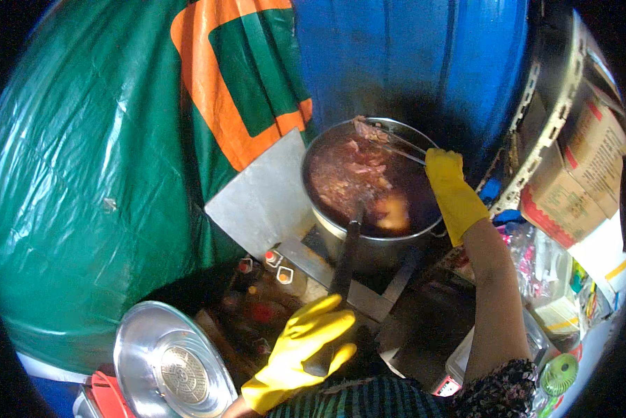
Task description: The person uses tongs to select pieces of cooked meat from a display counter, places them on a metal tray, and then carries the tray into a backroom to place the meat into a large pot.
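My right hand [446, 177], in a yellow rubber glove, grips metal tongs [404, 148] at the right rim of a large metal pot [319, 219]. The tongs' far end is at a piece of meat [370, 130] by the pot's back rim. Dark reddish-brown broth [334, 157] fills the pot, with more meat [368, 170] in it. A dark-handled utensil [347, 256] leans over the front rim, its lower end hidden in the broth. Just below that handle is my left hand [308, 347], also gloved in yellow, fingers spread; whether its fingertips touch the handle is unclear.
A grey metal panel [263, 193] stands left of the pot, before a green and orange tarp [109, 183]. Several capped bottles [260, 308] sit at front left, near a steel basin [151, 334]. To the right are cardboard boxes [569, 193] and a green fan [560, 373].
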Action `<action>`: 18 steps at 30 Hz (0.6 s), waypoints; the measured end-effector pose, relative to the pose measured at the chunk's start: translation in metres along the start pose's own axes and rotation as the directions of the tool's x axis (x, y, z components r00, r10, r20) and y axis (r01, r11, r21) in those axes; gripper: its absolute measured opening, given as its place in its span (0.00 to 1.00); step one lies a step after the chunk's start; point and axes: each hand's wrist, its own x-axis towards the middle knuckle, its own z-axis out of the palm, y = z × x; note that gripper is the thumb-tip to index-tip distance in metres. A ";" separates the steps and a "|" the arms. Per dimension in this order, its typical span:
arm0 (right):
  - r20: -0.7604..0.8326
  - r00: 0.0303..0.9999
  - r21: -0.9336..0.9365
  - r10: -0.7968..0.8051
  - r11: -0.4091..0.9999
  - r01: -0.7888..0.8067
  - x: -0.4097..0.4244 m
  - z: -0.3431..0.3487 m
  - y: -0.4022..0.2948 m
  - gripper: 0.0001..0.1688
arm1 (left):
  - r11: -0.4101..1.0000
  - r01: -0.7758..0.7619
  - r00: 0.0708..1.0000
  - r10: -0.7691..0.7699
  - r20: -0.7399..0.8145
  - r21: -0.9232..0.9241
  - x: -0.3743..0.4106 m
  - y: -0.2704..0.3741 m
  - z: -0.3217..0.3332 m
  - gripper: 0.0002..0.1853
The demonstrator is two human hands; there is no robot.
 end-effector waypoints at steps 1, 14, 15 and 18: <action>-0.003 1.000 -0.011 -0.030 0.999 0.030 0.019 0.010 -0.008 0.09 | 1.000 -0.006 1.000 0.006 -0.015 -0.012 0.002 0.003 -0.002 0.30; 0.041 0.994 -0.279 -0.100 0.954 0.108 0.041 -0.002 0.007 0.17 | 0.995 -0.028 1.000 0.029 0.009 -0.091 0.014 -0.007 -0.004 0.26; 0.039 0.993 -0.210 -0.110 0.971 0.116 0.042 -0.019 -0.003 0.17 | 0.997 -0.017 1.000 0.017 -0.004 -0.071 0.012 0.000 -0.007 0.26; 0.113 0.989 -0.123 -0.096 0.986 0.110 0.037 -0.031 0.000 0.17 | 0.997 -0.013 0.999 0.011 -0.031 -0.079 0.017 -0.001 -0.005 0.25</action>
